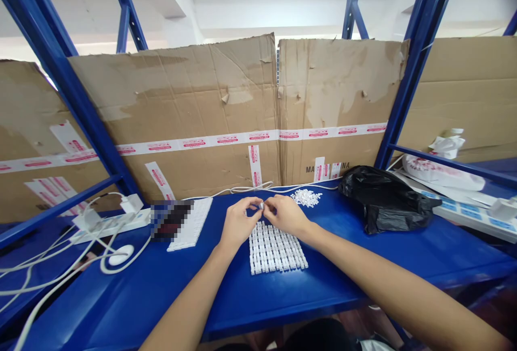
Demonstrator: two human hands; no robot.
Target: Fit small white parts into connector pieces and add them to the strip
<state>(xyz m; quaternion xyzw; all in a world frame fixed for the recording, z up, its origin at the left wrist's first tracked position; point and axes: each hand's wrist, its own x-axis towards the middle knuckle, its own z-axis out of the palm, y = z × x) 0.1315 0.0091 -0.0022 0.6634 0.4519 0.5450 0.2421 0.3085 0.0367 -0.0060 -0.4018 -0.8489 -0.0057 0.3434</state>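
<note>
My left hand and my right hand meet above the blue table. Thumb and forefinger of each are pinched on one small white piece; its exact shape is too small to make out. Just below them lies a block of small white parts in close rows, its far edge partly covered by my right hand. Behind my right hand is a loose heap of small white pieces.
A white panel lies at left, partly under a blurred dark object. Further left are a power strip and tangled white cables. A black plastic bag sits at right. Cardboard sheets and blue posts stand behind.
</note>
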